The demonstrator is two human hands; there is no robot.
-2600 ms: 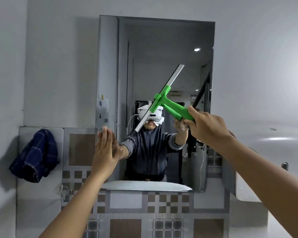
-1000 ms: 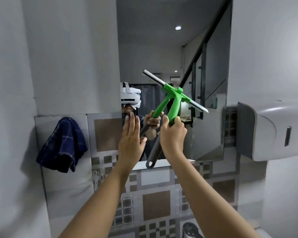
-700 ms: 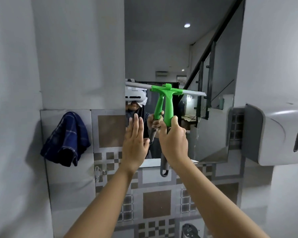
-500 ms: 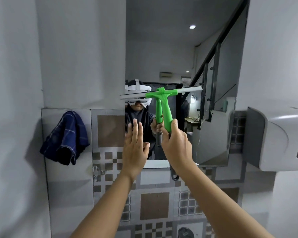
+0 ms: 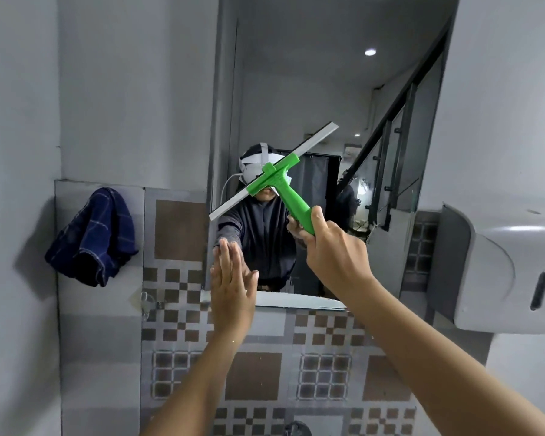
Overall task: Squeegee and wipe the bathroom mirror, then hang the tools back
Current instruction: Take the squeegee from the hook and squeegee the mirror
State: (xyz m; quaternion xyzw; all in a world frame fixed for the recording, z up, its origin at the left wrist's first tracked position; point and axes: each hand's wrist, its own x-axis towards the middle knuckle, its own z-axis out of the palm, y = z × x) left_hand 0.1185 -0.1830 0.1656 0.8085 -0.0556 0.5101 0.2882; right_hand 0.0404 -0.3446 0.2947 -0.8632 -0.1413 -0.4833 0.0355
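The wall mirror (image 5: 312,89) fills the upper middle of the view. My right hand (image 5: 334,253) grips the green handle of a squeegee (image 5: 288,196), whose grey blade slants across the glass from lower left to upper right. My left hand (image 5: 232,284) is flat with its fingers together, pressed near the mirror's lower left corner. A dark blue checked cloth (image 5: 92,237) hangs on the tiled wall to the left of the mirror.
A grey paper dispenser (image 5: 491,272) juts from the wall at the right. A small clear hook (image 5: 147,302) sits on the tiles below the cloth. Patterned brown and grey tiles cover the wall under the mirror. A person's reflection shows in the glass.
The squeegee blade has tilted from nearly level to a slant with its right end up. My right hand has shifted right; my left hand stays at the mirror's lower left.
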